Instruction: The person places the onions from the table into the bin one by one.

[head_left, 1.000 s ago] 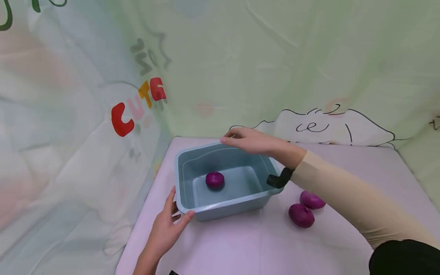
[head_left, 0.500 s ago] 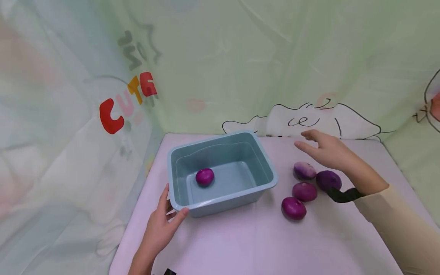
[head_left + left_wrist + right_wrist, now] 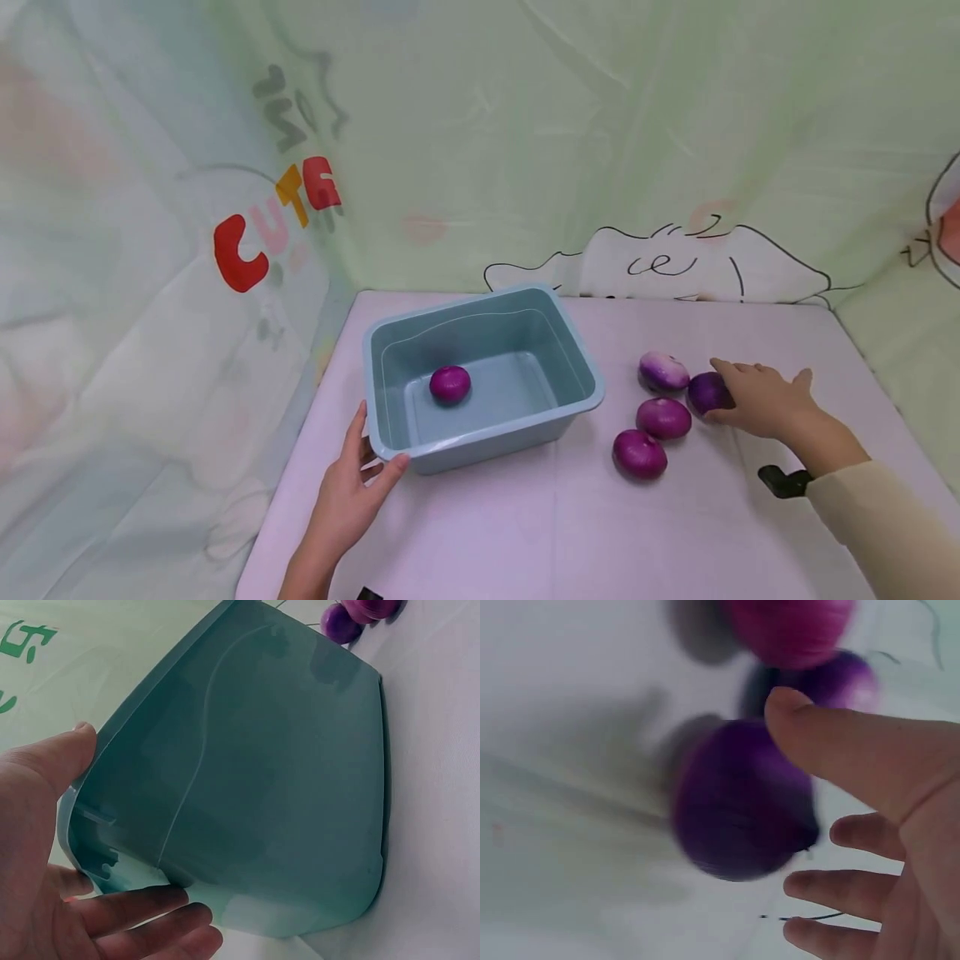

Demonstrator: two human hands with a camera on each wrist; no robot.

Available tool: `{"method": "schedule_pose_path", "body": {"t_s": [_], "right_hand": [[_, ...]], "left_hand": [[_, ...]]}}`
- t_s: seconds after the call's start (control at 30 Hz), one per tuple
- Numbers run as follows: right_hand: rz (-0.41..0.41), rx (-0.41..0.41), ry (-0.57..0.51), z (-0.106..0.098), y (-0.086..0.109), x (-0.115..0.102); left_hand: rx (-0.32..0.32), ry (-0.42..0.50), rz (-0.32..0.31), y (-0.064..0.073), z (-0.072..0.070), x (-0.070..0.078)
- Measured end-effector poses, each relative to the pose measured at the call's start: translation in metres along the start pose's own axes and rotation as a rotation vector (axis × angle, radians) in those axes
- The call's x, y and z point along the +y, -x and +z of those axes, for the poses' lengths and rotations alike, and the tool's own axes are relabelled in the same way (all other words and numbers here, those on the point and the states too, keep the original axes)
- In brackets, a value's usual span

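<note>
A blue-grey plastic basin (image 3: pixel 480 437) holds one purple onion (image 3: pixel 450 385). My left hand (image 3: pixel 347 497) grips the basin's near left corner; in the left wrist view its thumb lies on the rim and its fingers are against the outer wall. At the right, my right hand (image 3: pixel 768 406) reaches over a dark purple onion (image 3: pixel 707 393). In the right wrist view the thumb is over that onion (image 3: pixel 739 802) and the other fingers are spread beside it, not closed round it. Nearby lie a pale-streaked onion (image 3: pixel 663 372) and two reddish purple onions, one middle (image 3: pixel 664 418), one nearer (image 3: pixel 640 455).
A pale cloth covers the table (image 3: pixel 525 533). Printed curtains (image 3: pixel 480 167) stand behind it and along both sides. The basin's right end is a short way left of the onion group.
My right hand has moved from over the basin's far rim to the right, then down to the dark purple onion. The left hand stays at the basin's corner. The head view has shifted slightly.
</note>
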State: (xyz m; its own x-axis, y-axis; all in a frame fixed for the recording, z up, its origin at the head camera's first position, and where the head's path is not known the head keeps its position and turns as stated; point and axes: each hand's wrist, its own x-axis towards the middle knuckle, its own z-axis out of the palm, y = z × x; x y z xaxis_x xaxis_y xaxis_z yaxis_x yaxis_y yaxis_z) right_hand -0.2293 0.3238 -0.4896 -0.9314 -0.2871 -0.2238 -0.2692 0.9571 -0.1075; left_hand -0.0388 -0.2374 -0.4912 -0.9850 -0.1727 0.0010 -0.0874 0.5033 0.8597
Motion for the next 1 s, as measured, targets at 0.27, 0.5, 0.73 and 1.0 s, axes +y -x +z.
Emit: {"method": "schedule_pose_path", "body": {"t_s": [0.27, 0.5, 0.73, 1.0], "right_hand": [[0.020, 0.075, 0.060, 0.032, 0.000, 0.008], [0.045, 0.155, 0.066, 0.043, -0.001, 0.010], [0.074, 0.165, 0.027, 0.044, 0.003, 0.012], [0.143, 0.168, -0.122, 0.031, 0.008, 0.021]], "left_hand": [[-0.004, 0.012, 0.001, 0.000, 0.002, 0.000], [0.001, -0.007, -0.007, 0.002, 0.003, 0.000], [0.006, -0.012, 0.013, 0.004, 0.002, -0.001], [0.006, -0.005, 0.017, 0.004, 0.002, -0.001]]}}
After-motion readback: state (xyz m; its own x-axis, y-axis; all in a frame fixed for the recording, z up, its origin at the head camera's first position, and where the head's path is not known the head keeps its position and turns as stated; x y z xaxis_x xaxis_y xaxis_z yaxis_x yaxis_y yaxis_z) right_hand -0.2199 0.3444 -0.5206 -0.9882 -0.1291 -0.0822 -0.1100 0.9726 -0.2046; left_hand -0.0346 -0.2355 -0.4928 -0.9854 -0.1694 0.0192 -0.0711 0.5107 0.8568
